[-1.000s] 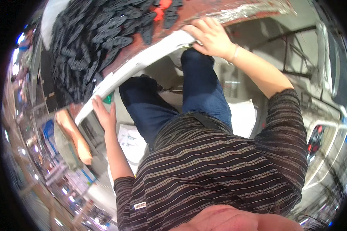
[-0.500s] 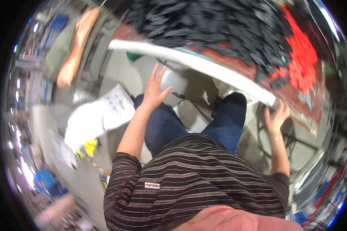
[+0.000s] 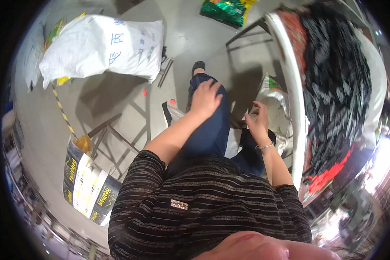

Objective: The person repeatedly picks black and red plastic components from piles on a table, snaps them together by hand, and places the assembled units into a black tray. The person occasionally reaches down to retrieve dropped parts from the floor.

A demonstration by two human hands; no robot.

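Observation:
My left hand [image 3: 206, 100] rests on or just above the knee of my blue jeans [image 3: 212, 138], its fingers spread and slightly bent, with nothing in it. My right hand [image 3: 258, 122], a bracelet at its wrist, is held over my other leg with its fingers loosely curled and apart; nothing shows in it. The white table edge [image 3: 295, 99] is close to its right, not touched. Beyond that edge lies a large heap of black strip-like pieces [image 3: 336, 91], with red pieces [image 3: 331, 171] at its near end.
A full white sack [image 3: 104, 47] lies at the upper left, near a low metal frame [image 3: 112, 138]. A printed black-and-white box [image 3: 89, 186] stands lower left. A green packet [image 3: 224, 11] is at the far side. Beneath the table is an open white bag [image 3: 273, 102].
My body has turned left, so the table now lies on my right. My right hand has left the table edge; my left hand has come over my knee.

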